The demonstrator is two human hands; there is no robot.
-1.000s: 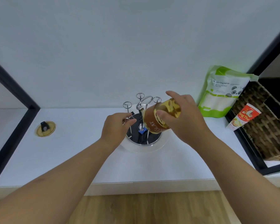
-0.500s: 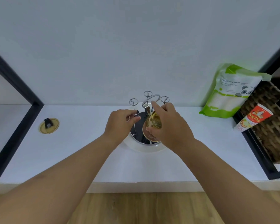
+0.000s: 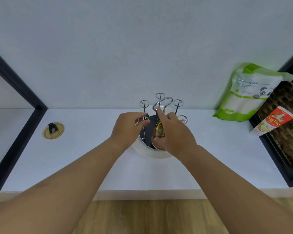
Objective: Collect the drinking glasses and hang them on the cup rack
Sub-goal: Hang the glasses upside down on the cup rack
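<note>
Standing on a white counter (image 3: 91, 157) against a pale wall, in the one head-camera view, were the following items.

Cup rack (image 3: 162, 105): chrome wire pegs with ringed tops and a larger loop handle at the centre, rising from a dark round base set in a white dish, at the middle of the counter near the wall.

Drinking glass (image 3: 158, 132): amber-tinted, with lettering on its side, turned mouth-down over the front part of the rack base, tilted slightly. Whether it sat fully on a peg could not be told, the hand covering much of it.

Right hand (image 3: 174, 132): fingers curled closed round the glass from the right, thumb on its near side, forefinger stretched up along the central stem.

Left hand (image 3: 127, 128): fingertips pinched on the ringed top of a front-left peg, thumb and forefinger closed upon the wire.

Both bare forearms reached in from the lower corners of the view.

Lid (image 3: 53, 130): round, yellowish, with a black tab, lying flat well to the left of the rack.

Pouch (image 3: 249, 93): green and white, printed with a panda, leaning against the wall at the right.

Tube (image 3: 272, 121): red and white, propped against a dark woven basket (image 3: 287, 132) at the far right.

Black frame (image 3: 15, 125): bordering the counter at both ends.

Wooden floor (image 3: 142, 217): visible below the counter edge.
</note>
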